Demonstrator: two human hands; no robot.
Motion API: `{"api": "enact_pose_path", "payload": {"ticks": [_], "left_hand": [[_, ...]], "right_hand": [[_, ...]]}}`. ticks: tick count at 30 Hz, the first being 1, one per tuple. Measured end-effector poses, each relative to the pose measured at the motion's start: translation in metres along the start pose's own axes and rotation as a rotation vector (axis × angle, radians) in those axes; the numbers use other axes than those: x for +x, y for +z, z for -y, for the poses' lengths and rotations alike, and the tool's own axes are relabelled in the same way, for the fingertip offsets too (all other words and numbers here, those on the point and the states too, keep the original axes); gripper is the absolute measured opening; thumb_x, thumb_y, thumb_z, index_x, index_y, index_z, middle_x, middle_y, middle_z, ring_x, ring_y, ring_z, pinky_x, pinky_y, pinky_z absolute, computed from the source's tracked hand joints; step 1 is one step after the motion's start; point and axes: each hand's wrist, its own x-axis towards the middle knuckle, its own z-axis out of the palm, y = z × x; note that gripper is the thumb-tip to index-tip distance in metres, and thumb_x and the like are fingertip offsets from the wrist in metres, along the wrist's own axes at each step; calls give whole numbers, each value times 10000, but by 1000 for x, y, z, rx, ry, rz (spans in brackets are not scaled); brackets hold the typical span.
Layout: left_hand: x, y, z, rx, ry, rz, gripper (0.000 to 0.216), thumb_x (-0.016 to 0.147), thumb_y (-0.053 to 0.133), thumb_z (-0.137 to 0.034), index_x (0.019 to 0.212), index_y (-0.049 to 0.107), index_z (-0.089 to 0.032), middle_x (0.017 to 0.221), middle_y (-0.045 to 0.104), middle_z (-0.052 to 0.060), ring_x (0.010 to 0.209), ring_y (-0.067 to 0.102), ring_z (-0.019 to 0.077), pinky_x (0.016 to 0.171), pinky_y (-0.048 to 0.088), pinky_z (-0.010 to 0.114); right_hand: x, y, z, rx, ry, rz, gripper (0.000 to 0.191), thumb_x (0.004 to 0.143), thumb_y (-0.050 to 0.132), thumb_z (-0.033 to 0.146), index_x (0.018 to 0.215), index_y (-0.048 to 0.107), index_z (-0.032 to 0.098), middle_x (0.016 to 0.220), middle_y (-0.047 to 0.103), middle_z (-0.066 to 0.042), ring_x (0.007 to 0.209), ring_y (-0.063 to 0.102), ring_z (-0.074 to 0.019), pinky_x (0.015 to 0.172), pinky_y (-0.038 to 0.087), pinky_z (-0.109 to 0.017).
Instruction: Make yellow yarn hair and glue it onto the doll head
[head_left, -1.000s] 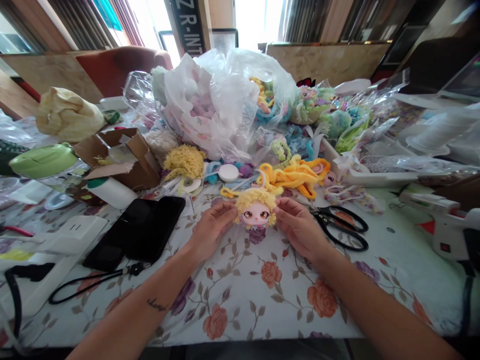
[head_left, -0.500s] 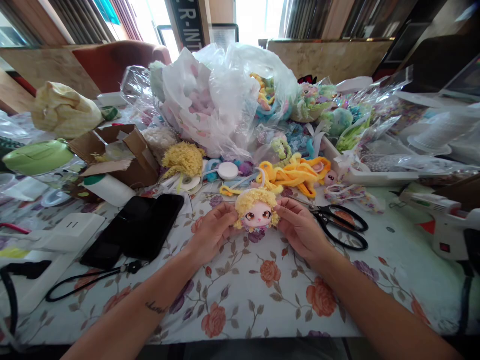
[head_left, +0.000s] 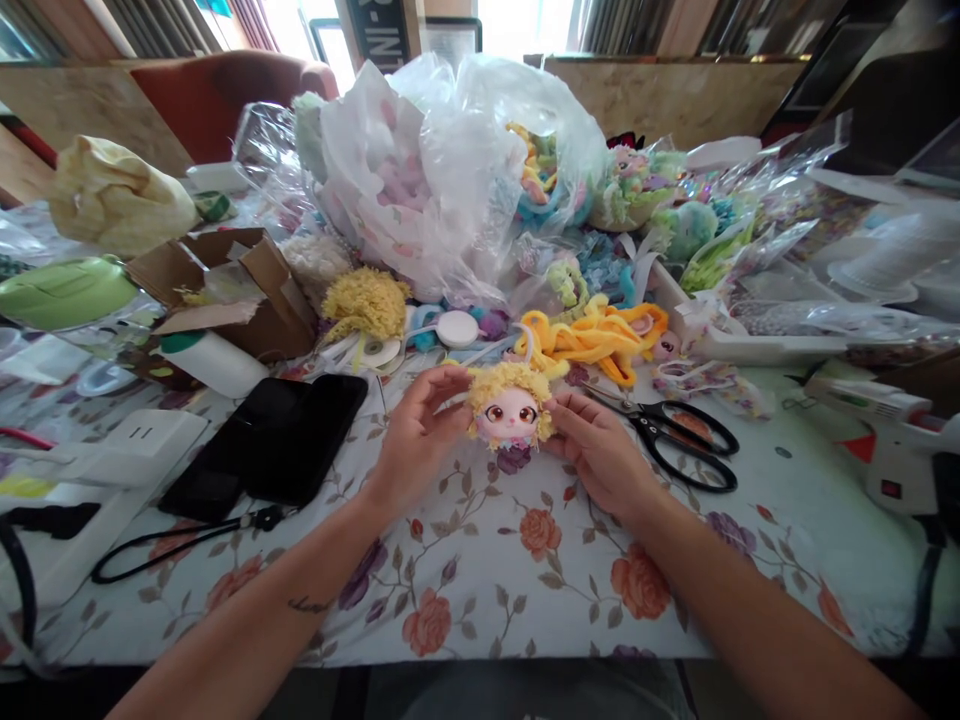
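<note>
Holding a small doll head (head_left: 512, 415) between them, both hands meet over the floral desk (head_left: 525, 560); the left hand (head_left: 416, 435) has its fingers (head_left: 442, 385) curled onto the yellow curly hair on one side, and the right hand (head_left: 600, 450) pinches the other side with its fingers (head_left: 562, 405) closed on the curls; the face looks back toward the person, upright, crown pointing away, so the head sits squarely between the two sets of fingers with neither hand clearly nearer; just beyond the right fingers lie black scissors (head_left: 679, 440), blades pointing in toward the doll head; off from the left fingers rests a black phone (head_left: 277, 450); farther out from both, a heap of orange-yellow yarn hair (head_left: 592, 340) and a loose yellow wig (head_left: 367, 305) lie on the desk; beyond these rises a big clear plastic bag (head_left: 450, 170) of pastel pieces; a white glue gun (head_left: 892, 440) lies well apart to the right.
</note>
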Motion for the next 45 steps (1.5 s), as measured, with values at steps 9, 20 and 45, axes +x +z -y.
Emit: {"api": "enact_pose_path", "payload": {"ticks": [9, 20, 45], "left_hand": [[-3, -1, 1, 251, 133, -47, 260, 778, 614, -223, 1033, 657, -243, 996, 642, 24, 858, 614, 138, 809, 515, 275], [0, -2, 2, 277, 77, -43, 283, 746, 577, -145, 1007, 650, -225, 860, 620, 10, 778, 580, 127, 745, 492, 252], [2, -5, -4, 174, 9, 47, 262, 767, 639, -202, 1029, 636, -202, 783, 595, -6, 709, 560, 99, 669, 486, 200]], "right_hand": [[1, -2, -9, -266, -175, -80, 277, 751, 648, 486, 735, 594, 214, 717, 546, 11, 637, 484, -126, 577, 407, -255], [2, -1, -10, -261, -194, -39, 275, 784, 620, 474, 741, 561, 208, 733, 516, 24, 664, 461, -117, 620, 376, -248], [4, -3, -9, -127, -146, 3, 237, 744, 680, 421, 730, 570, 211, 672, 537, 30, 629, 495, -122, 615, 400, -262]]}}
